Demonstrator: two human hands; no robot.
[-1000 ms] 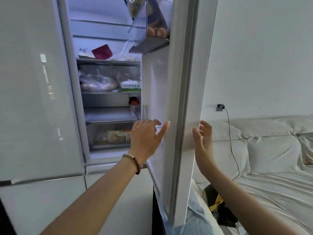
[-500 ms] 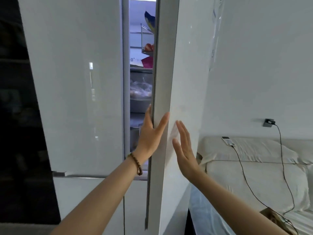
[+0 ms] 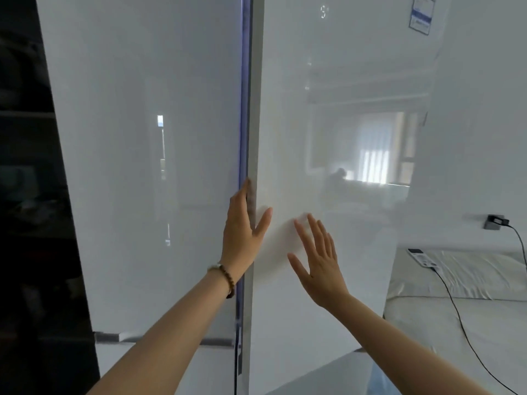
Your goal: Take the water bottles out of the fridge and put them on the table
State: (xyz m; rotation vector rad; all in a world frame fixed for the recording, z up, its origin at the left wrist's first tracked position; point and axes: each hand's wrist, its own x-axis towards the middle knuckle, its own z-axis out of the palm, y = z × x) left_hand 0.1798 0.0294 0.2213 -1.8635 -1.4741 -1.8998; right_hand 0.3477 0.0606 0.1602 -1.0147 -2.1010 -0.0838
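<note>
The white glossy fridge fills the view. Its right door [image 3: 328, 138] stands almost shut, with only a thin bluish lit slit [image 3: 244, 109] left beside the left door [image 3: 148, 152]. My left hand [image 3: 242, 232], with a bead bracelet on the wrist, lies on the right door's inner edge, fingers along the gap and thumb on the door front. My right hand [image 3: 319, 260] is spread flat, palm toward the door front, holding nothing. No water bottles and no table are in view; the fridge's inside is hidden.
A dark shelving area [image 3: 28, 195] stands left of the fridge. To the right is a light bed or sofa [image 3: 456, 309] with a remote [image 3: 420, 256] on it. A black cable [image 3: 467, 323] runs from a wall plug [image 3: 494, 221].
The right fridge door has swung from wide open to nearly shut, hiding the shelves and food inside. Both hands followed the door leftward, with the right palm now flat at its front.
</note>
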